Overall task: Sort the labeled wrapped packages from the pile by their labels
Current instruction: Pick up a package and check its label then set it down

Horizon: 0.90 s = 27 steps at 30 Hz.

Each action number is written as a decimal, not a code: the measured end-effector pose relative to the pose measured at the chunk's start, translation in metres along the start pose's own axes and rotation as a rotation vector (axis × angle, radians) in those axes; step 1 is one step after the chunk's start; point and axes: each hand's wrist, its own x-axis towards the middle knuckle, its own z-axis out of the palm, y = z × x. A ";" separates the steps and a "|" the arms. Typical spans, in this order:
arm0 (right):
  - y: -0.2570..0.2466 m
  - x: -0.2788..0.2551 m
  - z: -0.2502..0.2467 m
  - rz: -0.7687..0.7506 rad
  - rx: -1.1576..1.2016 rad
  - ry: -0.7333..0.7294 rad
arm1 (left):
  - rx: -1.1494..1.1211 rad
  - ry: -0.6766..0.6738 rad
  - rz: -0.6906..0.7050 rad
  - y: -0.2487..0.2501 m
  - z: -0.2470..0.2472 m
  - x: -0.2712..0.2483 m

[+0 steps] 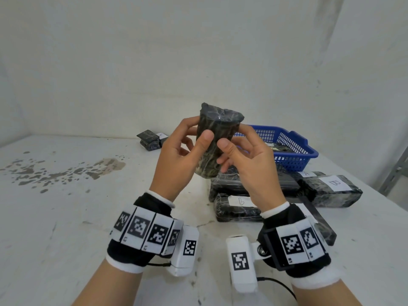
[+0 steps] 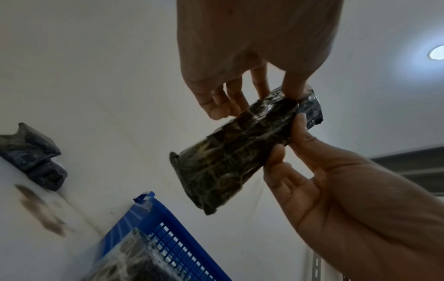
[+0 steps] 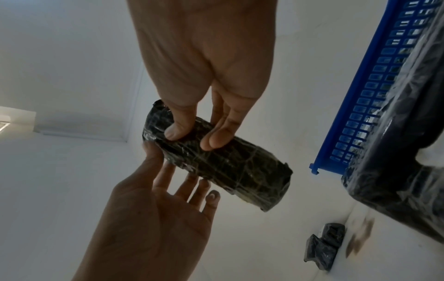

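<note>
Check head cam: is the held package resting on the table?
No. Both hands, left hand and right hand, hold the wrapped package upright in the air above the table.

Both hands, right hand point(image 3: 192, 62) and left hand point(image 3: 149, 224), hold dark wrapped package point(image 3: 228, 171) at centre; blue basket point(image 3: 374, 91) at upper right.

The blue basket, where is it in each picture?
Head: blue basket right of centre, behind the hands.
Left wrist: bottom centre, below the held package.
Right wrist: along the right edge.
Shared landmark: the held package, in the middle of every view.
</note>
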 end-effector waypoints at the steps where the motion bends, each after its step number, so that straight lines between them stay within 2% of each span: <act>1: 0.000 0.000 0.000 -0.004 -0.005 -0.004 | 0.007 0.003 0.002 -0.001 0.000 0.000; 10: 0.000 -0.001 0.000 -0.040 -0.058 0.020 | 0.020 0.006 -0.011 0.003 0.000 -0.001; 27: 0.001 -0.004 0.001 -0.058 -0.070 -0.007 | -0.129 -0.044 -0.065 0.013 0.001 -0.004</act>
